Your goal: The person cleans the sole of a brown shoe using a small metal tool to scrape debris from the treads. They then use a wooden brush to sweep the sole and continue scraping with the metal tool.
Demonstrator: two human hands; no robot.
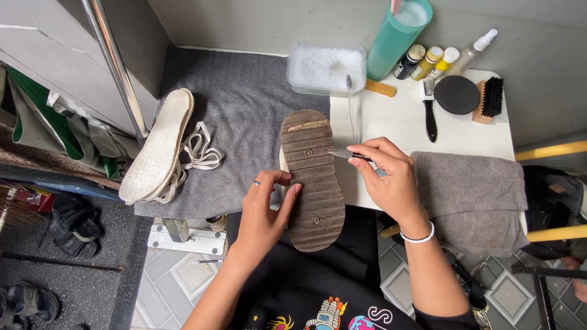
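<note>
At the middle of the frame, the left hand [264, 205] reaches up from the lower edge, fingers curled around the left rim of a dirty brown ribbed rubber shoe sole [312, 180], which is turned tread-up. From the right, the right hand [391, 177] bends at the wrist and pinches a thin metal pick [342, 153], its tip touching the sole's right edge. Left of them, a white insole [156, 146] lies on a grey towel [244, 104].

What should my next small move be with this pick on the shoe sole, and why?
Probably draw the metal pick along the groove it sits at. Your right hand has its tip at the edge of the dirty ridged sole, and your left hand already steadies the shoe sole-up.
</note>
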